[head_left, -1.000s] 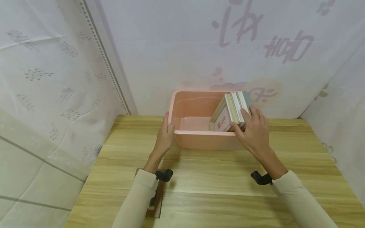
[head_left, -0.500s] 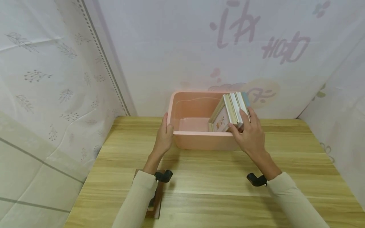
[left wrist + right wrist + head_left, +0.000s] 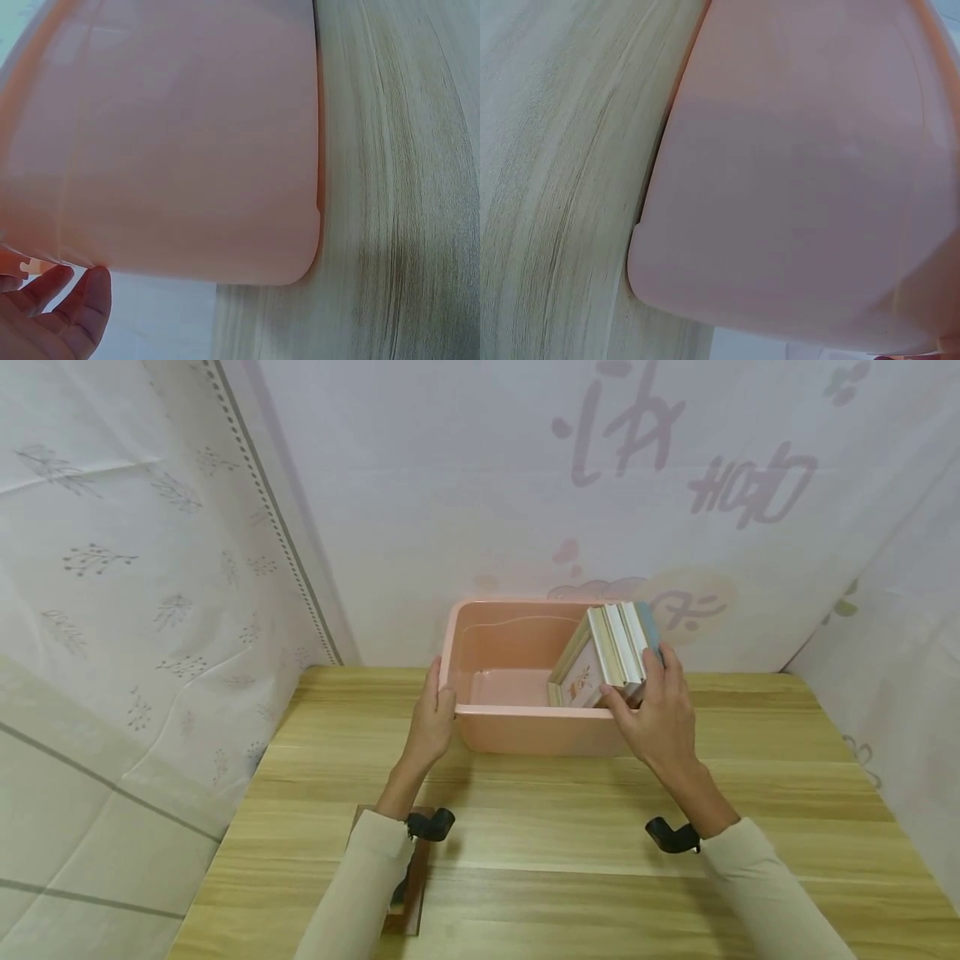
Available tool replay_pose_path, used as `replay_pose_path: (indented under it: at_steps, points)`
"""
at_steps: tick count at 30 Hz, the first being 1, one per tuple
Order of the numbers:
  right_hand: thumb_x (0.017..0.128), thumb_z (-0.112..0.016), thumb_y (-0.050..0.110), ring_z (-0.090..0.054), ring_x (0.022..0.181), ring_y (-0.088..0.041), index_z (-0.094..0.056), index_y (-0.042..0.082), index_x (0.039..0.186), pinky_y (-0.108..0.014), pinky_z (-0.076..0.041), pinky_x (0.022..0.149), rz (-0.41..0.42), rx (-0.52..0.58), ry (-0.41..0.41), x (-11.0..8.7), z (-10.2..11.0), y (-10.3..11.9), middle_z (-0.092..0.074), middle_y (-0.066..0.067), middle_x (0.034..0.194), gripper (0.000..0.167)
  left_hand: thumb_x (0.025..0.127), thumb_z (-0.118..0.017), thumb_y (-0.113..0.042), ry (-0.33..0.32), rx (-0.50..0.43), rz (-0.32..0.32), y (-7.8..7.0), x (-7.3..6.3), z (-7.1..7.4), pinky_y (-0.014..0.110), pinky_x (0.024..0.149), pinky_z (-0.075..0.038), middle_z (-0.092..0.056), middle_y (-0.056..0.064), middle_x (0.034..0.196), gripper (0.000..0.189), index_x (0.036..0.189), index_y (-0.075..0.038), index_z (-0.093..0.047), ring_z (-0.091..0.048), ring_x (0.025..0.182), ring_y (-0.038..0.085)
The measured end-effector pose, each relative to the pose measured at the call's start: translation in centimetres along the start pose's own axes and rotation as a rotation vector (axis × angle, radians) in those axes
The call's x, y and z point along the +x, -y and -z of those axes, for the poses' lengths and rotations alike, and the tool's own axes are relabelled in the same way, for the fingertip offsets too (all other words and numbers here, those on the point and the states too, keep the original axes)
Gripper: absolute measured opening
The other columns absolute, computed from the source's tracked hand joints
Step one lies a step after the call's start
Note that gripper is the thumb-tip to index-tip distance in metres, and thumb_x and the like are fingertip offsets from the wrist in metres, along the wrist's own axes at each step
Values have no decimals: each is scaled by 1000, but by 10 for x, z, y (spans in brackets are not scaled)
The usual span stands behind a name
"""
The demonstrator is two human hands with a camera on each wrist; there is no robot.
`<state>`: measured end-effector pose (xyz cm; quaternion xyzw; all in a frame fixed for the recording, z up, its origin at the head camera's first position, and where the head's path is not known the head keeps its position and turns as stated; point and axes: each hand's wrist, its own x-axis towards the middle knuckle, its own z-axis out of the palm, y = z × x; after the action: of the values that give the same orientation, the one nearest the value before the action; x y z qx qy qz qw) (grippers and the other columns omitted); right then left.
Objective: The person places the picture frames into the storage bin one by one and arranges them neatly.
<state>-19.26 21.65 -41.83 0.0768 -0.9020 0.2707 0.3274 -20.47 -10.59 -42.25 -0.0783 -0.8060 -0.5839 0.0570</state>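
A pink plastic basin (image 3: 540, 731) stands on the wooden table against the back wall. My left hand (image 3: 431, 720) holds its left end, fingers along the outside and thumb by the near corner; the left wrist view shows those fingertips (image 3: 96, 289) at the rim. Several picture frames (image 3: 615, 643) lean in a row inside the basin's right end, cream, white and light blue edges upward. My right hand (image 3: 663, 722) grips the row, thumb at the near edge of the cream frame and fingers over the blue one. In the right wrist view the basin's outer side (image 3: 795, 165) hides nearly all of that hand.
A brown-framed dark object (image 3: 416, 893) lies on the table (image 3: 555, 835) under my left forearm, partly hidden by the sleeve. Printed cloth (image 3: 465, 485) covers the walls behind and at both sides. Each wrist wears a black camera mount (image 3: 431, 824).
My right fingers have shifted right, from the white frame edges to the blue frame, while the thumb stays at the near edge. The left hand and basin hold still.
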Motion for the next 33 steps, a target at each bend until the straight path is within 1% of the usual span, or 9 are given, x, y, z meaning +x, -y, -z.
replay_pose_path:
  at_steps: [4, 8, 10, 13, 16, 17, 22, 26, 33]
  points:
    - [87, -68, 44, -51, 114, -51, -41, 1, 145, -66, -50, 72, 2, -13, 3, 0, 1, -2, -35, -30, 148, 78, 103, -28, -27, 3, -22, 1, 1, -1, 0, 46, 87, -50, -39, 17, 153, 58, 160, -21, -16, -54, 107, 31]
    - [87, -69, 45, -52, 114, -52, -42, 1, 144, -66, -50, 72, 5, -18, 8, 1, 1, -2, -35, -30, 148, 77, 107, -28, -33, 20, -55, 42, 1, -4, 4, 52, 90, -51, -48, 19, 144, 53, 159, -23, -21, -56, 110, 31]
    - [87, -69, 45, -52, 114, -53, -43, 0, 144, -67, -51, 72, 6, -21, 9, 0, 1, 0, -36, -30, 147, 77, 108, -26, -36, 31, -55, 73, 0, -8, 6, 52, 90, -50, -53, 18, 134, 52, 157, -19, -27, -55, 107, 31]
    - [86, -70, 44, -51, 116, -54, -43, -1, 143, -67, -51, 73, 5, -19, 14, -1, 0, 2, -36, -31, 148, 77, 107, -19, -46, 58, 1, 121, 1, -19, 14, 53, 99, -44, -53, 16, 133, 58, 152, -14, -36, -51, 117, 34]
    - [87, -70, 44, -51, 116, -53, -42, -1, 144, -67, -51, 73, 6, -17, 19, -3, -1, 2, -36, -31, 147, 77, 106, -16, -51, 84, 116, 173, 3, -37, 22, 56, 111, -34, -47, 17, 145, 65, 147, -8, -41, -41, 136, 39]
    - [87, -69, 44, -51, 116, -53, -42, 0, 144, -67, -51, 72, 5, -16, 21, -3, -1, 2, -36, -31, 147, 77, 105, -16, -52, 101, 163, 201, 5, -43, 25, 58, 114, -29, -42, 19, 151, 68, 151, -6, -36, -36, 140, 40]
    - [87, -69, 44, -50, 117, -53, -42, 0, 144, -68, -51, 73, -1, -17, 14, -2, 1, 2, -36, -30, 148, 77, 106, -29, -45, 166, 440, 297, 19, -75, 37, 71, 110, -21, -21, 33, 157, 69, 153, 5, -26, -19, 144, 53]
    - [87, -69, 44, -50, 118, -54, -42, -1, 144, -68, -50, 74, 2, -21, 15, -2, 1, 1, -36, -31, 148, 77, 103, -38, -47, 165, 638, 346, 31, -98, 48, 81, 102, -15, -6, 37, 158, 75, 152, 9, -25, -3, 143, 59]
    - [87, -70, 44, -50, 119, -54, -43, -1, 143, -68, -50, 74, -6, -22, 10, -1, 1, 1, -36, -30, 148, 77, 99, -45, -55, 199, 878, 331, 48, -128, 51, 82, 91, -32, -21, 39, 153, 79, 149, 5, -35, -20, 136, 66]
